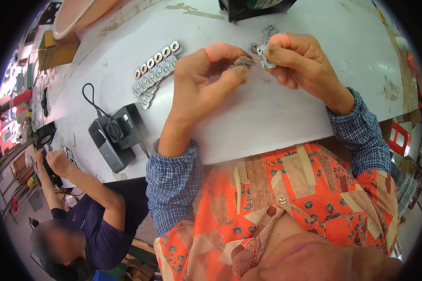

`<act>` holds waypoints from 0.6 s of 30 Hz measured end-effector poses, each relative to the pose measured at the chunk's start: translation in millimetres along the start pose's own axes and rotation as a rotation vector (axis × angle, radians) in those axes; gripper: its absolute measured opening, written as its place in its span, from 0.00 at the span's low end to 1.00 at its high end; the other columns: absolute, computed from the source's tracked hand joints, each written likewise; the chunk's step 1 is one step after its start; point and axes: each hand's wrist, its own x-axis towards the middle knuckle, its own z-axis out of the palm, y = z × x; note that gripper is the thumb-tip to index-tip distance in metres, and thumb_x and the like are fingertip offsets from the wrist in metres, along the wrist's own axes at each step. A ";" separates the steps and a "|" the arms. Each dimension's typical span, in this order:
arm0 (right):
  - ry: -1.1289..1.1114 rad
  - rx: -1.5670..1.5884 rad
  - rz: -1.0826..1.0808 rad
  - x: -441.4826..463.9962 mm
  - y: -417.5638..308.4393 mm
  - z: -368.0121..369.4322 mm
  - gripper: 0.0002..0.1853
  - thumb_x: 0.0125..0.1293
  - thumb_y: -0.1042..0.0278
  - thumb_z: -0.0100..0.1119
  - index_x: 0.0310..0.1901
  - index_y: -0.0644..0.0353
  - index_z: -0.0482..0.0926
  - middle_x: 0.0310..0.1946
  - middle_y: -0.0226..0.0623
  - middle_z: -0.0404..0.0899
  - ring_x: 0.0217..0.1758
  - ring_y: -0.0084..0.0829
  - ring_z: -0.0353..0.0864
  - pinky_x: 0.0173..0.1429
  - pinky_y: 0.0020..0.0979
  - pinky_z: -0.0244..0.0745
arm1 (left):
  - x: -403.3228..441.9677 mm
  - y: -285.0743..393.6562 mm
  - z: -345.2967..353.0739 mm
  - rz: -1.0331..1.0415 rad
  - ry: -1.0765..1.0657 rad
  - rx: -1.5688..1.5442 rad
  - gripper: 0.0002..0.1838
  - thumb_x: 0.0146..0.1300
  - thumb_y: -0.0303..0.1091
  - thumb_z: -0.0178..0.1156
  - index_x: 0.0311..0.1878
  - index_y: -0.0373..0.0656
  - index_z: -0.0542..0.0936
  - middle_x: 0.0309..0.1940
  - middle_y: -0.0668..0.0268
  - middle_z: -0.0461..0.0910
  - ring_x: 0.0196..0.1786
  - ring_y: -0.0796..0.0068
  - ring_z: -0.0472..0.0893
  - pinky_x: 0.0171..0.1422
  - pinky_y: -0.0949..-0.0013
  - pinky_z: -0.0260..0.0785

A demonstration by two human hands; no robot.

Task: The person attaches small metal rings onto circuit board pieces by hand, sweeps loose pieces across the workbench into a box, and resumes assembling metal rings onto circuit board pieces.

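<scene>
My left hand [204, 84] pinches a small silvery circuit board [243, 62] between thumb and fingers, above the white table. Close by on the right, my right hand [302, 61] grips another small circuit board [266, 56] by thumb and forefinger, tilted on its edge. The two pieces are near each other, with a narrow gap between them. Just beyond my right fingers, a loose round board [270, 31] lies on the table. Left of my left hand lie rows of joined boards [155, 75], the top row showing round cut-outs.
A black container [255, 8] stands at the table's far edge. Left of my forearm sit a dark grey device [112, 138] and its looped black cable [88, 96]. A pink basin [79, 16] and cardboard box [58, 50] are far left. A co-worker [94, 225] sits at lower left.
</scene>
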 end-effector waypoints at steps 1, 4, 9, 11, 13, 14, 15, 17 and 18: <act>0.036 -0.077 -0.044 0.3 -1.6 -0.8 0.14 0.76 0.58 0.59 0.36 0.58 0.83 0.20 0.24 0.77 0.17 0.11 0.71 0.20 0.16 0.63 | 0.4 -6.3 1.9 0.074 0.042 0.068 0.09 0.62 0.23 0.69 0.44 0.33 0.84 0.33 0.63 0.87 0.33 0.78 0.84 0.36 0.75 0.77; 0.102 -0.197 -0.149 1.2 -1.0 0.0 0.13 0.76 0.59 0.60 0.36 0.58 0.83 0.20 0.23 0.76 0.19 0.10 0.70 0.21 0.16 0.62 | 6.8 -12.9 6.5 0.323 0.078 0.292 0.11 0.59 0.21 0.69 0.45 0.35 0.84 0.33 0.63 0.86 0.31 0.76 0.83 0.35 0.75 0.76; 0.097 -0.392 -0.270 0.9 7.4 4.2 0.12 0.77 0.63 0.58 0.36 0.61 0.81 0.19 0.23 0.75 0.20 0.10 0.67 0.23 0.17 0.61 | 8.1 -16.5 14.8 0.491 0.145 0.503 0.12 0.57 0.18 0.69 0.44 0.38 0.84 0.33 0.60 0.83 0.28 0.70 0.81 0.31 0.71 0.73; 0.074 -0.385 -0.267 2.1 11.5 0.4 0.12 0.75 0.61 0.61 0.38 0.61 0.82 0.20 0.23 0.76 0.20 0.10 0.68 0.22 0.19 0.59 | 6.5 -17.9 16.4 0.475 0.157 0.526 0.11 0.57 0.18 0.69 0.44 0.38 0.84 0.33 0.60 0.83 0.27 0.69 0.81 0.30 0.70 0.73; 0.116 -0.368 -0.232 2.0 9.8 1.9 0.11 0.75 0.61 0.61 0.38 0.60 0.82 0.19 0.23 0.75 0.19 0.10 0.67 0.22 0.18 0.59 | 7.8 -20.0 17.9 0.490 0.182 0.540 0.11 0.57 0.19 0.69 0.44 0.38 0.84 0.33 0.60 0.83 0.27 0.69 0.81 0.30 0.70 0.73; 0.137 -0.359 -0.214 2.1 8.3 2.3 0.11 0.75 0.61 0.61 0.38 0.60 0.82 0.19 0.23 0.75 0.19 0.10 0.67 0.21 0.18 0.59 | 9.1 -20.8 18.1 0.498 0.194 0.547 0.11 0.57 0.19 0.70 0.43 0.38 0.84 0.33 0.60 0.83 0.27 0.69 0.81 0.30 0.69 0.73; 0.143 -0.349 -0.210 1.8 6.9 1.8 0.11 0.75 0.61 0.61 0.37 0.60 0.83 0.18 0.23 0.75 0.18 0.10 0.67 0.21 0.18 0.60 | 10.8 -21.2 18.1 0.512 0.215 0.538 0.11 0.57 0.19 0.70 0.43 0.38 0.83 0.32 0.61 0.83 0.27 0.69 0.80 0.30 0.70 0.72; 0.152 -0.325 -0.194 1.6 5.0 1.9 0.11 0.75 0.61 0.61 0.36 0.60 0.83 0.18 0.23 0.75 0.18 0.10 0.67 0.21 0.18 0.60 | 12.6 -21.5 16.8 0.531 0.258 0.519 0.10 0.57 0.20 0.70 0.42 0.38 0.83 0.31 0.61 0.83 0.27 0.69 0.80 0.29 0.70 0.72; 0.148 -0.308 -0.183 1.9 5.3 2.4 0.12 0.74 0.61 0.62 0.36 0.59 0.83 0.17 0.23 0.75 0.18 0.10 0.67 0.21 0.18 0.60 | 12.4 -21.3 16.2 0.531 0.248 0.519 0.10 0.56 0.20 0.71 0.42 0.38 0.83 0.30 0.62 0.83 0.26 0.69 0.80 0.29 0.70 0.72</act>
